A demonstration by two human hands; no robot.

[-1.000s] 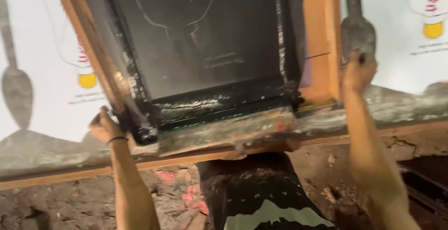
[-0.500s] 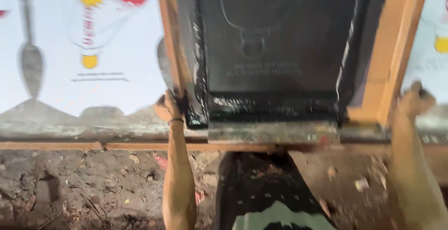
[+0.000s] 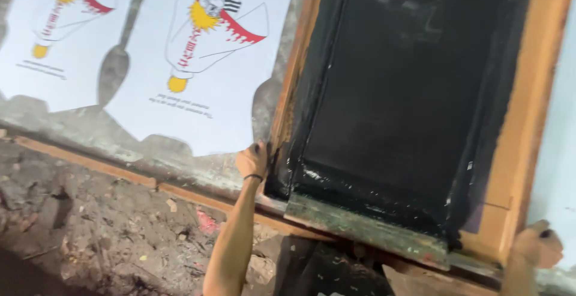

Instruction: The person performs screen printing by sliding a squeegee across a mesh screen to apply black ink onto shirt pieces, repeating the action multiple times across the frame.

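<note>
Left hand [image 3: 252,161] — fingers curled round wooden screen frame [image 3: 521,128] corner; right hand [image 3: 538,245] fisted on opposite corner.

Wooden frame [image 3: 528,122] with black ink-coated mesh was held tilted across printing table. Near-left corner was gripped by left hand [image 3: 253,161]; near-right corner was gripped by right hand [image 3: 537,245]. Squeegee [image 3: 366,230], green-stained and smeared black, was seen lying along near edge inside frame, amid wet glossy ink.
</note>
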